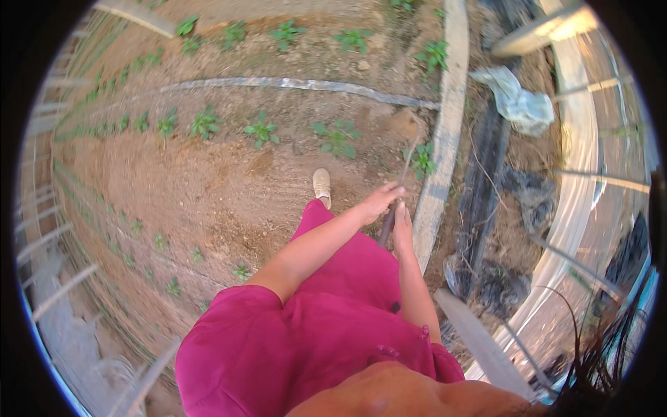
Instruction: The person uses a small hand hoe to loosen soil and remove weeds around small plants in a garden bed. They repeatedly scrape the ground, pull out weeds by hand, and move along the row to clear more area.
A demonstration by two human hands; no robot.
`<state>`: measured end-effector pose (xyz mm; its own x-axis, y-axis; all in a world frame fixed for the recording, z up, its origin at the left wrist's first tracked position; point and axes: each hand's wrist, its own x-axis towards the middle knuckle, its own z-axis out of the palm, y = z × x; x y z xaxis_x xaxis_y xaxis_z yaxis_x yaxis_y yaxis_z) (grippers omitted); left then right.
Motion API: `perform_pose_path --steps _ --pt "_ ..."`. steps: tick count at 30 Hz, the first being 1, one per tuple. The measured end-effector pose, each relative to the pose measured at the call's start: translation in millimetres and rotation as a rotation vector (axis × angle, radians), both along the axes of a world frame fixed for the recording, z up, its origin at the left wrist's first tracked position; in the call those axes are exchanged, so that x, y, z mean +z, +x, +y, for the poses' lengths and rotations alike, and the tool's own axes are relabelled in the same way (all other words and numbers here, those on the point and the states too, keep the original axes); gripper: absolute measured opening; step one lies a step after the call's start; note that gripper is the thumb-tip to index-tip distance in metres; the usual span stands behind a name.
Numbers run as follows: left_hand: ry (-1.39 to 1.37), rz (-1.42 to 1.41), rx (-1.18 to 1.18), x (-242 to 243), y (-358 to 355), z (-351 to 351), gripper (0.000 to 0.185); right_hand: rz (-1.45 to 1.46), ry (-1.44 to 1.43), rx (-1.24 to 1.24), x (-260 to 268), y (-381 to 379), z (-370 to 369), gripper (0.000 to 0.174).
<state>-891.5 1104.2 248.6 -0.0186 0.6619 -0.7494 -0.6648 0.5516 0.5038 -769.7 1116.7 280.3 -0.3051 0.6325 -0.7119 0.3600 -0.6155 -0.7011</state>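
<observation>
A long-handled hoe (pixel 388 228) slants away from my body, its thin curved neck reaching a brown blade (pixel 406 125) by the soil; motion blurs the tool. My left hand (pixel 381 202) lies across the handle from the left, with its fingers pointing right. On the other side, my right hand (pixel 403 229) presses along the handle, fingers fairly straight. The handle passes between both hands, and their palms are hidden. Closest to the blade are two leafy green seedlings, one to its left (pixel 337 137) and one below right (pixel 423 159).
Seedling rows run across brown soil (pixel 172 203). A flat drip hose (pixel 292 83) lies between two rows and meets a pale board edging (pixel 448 120) on the right. Beyond it are black plastic sheeting (pixel 482 193), a pale plastic bag (pixel 521 101) and posts (pixel 547 31). My shoe (pixel 322 183) stands on the soil.
</observation>
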Motion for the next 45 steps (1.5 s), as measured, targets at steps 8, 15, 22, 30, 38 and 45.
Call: perform_pose_path --steps 8,15,22,30,38,45 --pt "0.299 0.368 -0.085 4.3 -178.6 -25.2 0.045 -0.109 0.019 0.133 44.4 -171.9 18.8 0.029" --pt "-0.23 0.998 0.126 -31.5 -323.2 -113.1 0.032 0.228 -0.07 -0.252 36.9 -162.0 120.6 0.016" --pt "-0.426 0.885 0.246 -47.1 -442.4 -242.7 0.03 -0.527 -0.144 -0.209 -47.9 -33.2 153.1 0.025" --pt "-0.623 1.342 -0.56 -113.8 -529.8 -243.6 0.032 -0.884 0.291 0.989 -127.8 -4.3 236.6 0.024" --pt "-0.546 1.278 -0.318 -58.8 -604.7 1.3 0.029 -0.884 0.78 1.337 -144.5 -248.0 486.5 0.03" --pt "-0.559 1.237 -0.398 12.9 -712.7 173.8 0.028 -0.897 0.623 0.782 -75.4 -546.2 654.6 0.036"
